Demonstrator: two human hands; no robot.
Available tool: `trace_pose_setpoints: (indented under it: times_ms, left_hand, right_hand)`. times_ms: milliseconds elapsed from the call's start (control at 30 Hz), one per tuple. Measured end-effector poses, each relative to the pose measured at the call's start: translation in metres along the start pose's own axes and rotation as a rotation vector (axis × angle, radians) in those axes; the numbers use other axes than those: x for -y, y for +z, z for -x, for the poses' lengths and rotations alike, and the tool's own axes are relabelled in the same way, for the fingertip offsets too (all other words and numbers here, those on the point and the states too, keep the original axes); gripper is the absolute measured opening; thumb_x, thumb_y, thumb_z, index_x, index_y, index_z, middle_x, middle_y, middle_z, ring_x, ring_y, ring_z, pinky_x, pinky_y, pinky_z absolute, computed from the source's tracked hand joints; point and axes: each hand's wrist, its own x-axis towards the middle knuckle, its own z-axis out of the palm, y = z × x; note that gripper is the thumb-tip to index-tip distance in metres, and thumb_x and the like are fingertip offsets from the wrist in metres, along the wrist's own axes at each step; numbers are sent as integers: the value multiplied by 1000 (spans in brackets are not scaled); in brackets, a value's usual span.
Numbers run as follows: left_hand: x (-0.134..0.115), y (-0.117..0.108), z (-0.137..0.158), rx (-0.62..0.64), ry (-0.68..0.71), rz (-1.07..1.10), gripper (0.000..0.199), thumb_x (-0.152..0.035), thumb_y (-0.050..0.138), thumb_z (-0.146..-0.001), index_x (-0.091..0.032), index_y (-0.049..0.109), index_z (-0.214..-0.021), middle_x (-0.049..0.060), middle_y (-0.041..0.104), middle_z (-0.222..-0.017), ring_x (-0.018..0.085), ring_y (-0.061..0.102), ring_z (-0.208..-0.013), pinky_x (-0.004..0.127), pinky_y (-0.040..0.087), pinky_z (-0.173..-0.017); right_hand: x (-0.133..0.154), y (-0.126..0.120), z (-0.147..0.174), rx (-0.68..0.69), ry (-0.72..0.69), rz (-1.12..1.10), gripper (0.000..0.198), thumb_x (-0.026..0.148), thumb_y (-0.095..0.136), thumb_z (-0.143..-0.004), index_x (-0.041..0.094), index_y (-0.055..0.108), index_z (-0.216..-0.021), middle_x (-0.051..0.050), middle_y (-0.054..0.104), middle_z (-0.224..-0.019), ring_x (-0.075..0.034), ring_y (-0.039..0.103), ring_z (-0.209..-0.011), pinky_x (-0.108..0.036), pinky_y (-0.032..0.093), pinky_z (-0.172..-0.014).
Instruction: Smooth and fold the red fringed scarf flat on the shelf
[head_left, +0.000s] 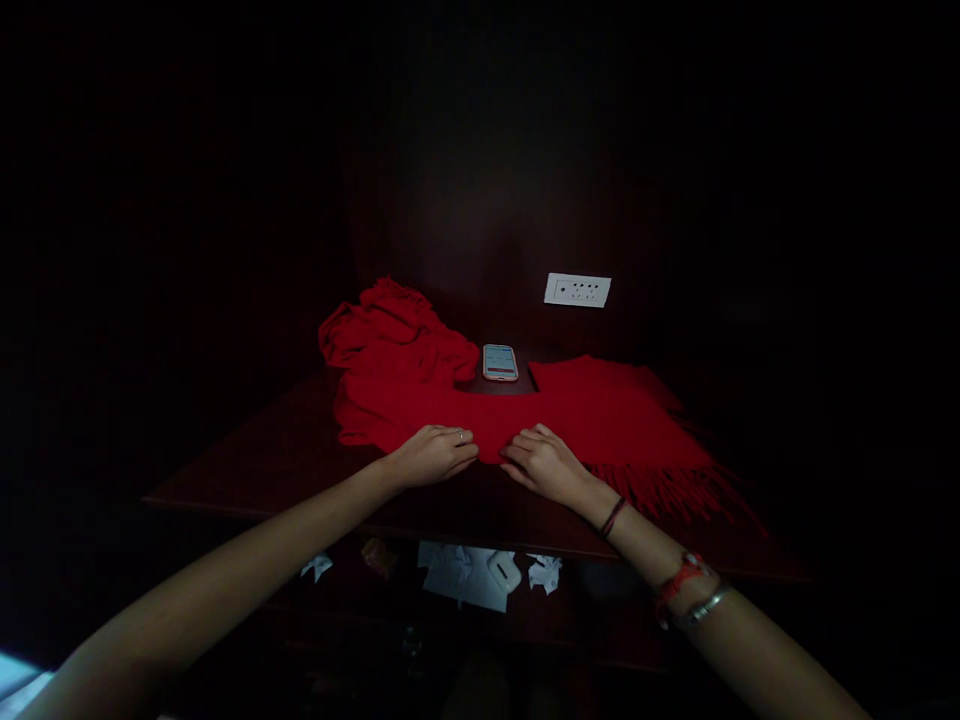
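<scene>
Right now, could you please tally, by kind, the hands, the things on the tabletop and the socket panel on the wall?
Hands: 2, left hand and right hand
Red fringed scarf: 1, if the folds hide no second
Smartphone: 1
Wall socket panel: 1
Total: 5

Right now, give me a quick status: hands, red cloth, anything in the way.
Left hand and right hand at near edge of red cloth, grip unclear. Cloth bunched at left, flatter at right. Phone lies beyond, apart from both hands.
</scene>
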Motion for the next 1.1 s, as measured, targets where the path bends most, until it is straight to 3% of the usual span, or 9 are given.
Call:
trace_pose_setpoints:
  times_ms: [300, 533, 700, 933, 1100]
  left_hand:
    - [1, 4, -2, -60, 27, 14, 19, -28, 35, -84, -18, 50, -78, 0, 54, -77, 12, 52, -71, 22, 38, -62]
    - [-1, 5, -5, -76, 12, -6, 18, -25, 35, -84, -18, 49, -76, 0, 54, -76, 12, 53, -70, 22, 38, -63]
    - [0, 5, -4, -93, 8, 11, 19, -28, 36, -84, -17, 50, -78, 1, 55, -77, 12, 53, -71, 22, 39, -64]
    - [0, 6, -5, -60, 6, 21, 21, -28, 34, -85, -17, 51, -78, 1, 55, -77, 11, 52, -70, 22, 39, -64]
    - [1, 3, -4, -53, -6, 25, 21, -31, 36, -84, -17, 51, -78, 2, 55, -77, 12, 52, -71, 22, 38, -64]
  right_hand:
    - [7, 7, -7, 51, 14, 76, 15, 15, 41, -80, 16, 56, -77, -4, 56, -72, -14, 47, -71, -27, 26, -69]
    - [12, 4, -10, 11, 27, 68, 22, 30, 40, -83, 16, 56, -76, -4, 58, -74, -14, 47, -73, -28, 26, -70]
    - [12, 4, -10, 34, 10, 92, 18, 18, 40, -82, 16, 55, -74, -2, 57, -71, -13, 47, -69, -27, 25, -68]
    - [10, 4, -12, -1, 39, 48, 20, 28, 40, -83, 16, 56, -78, -3, 57, -75, -14, 47, -73, -27, 25, -70]
    - [9, 7, -11, 7, -9, 84, 18, 18, 40, -83, 17, 55, -73, -2, 56, -69, -12, 46, -67, -27, 25, -65]
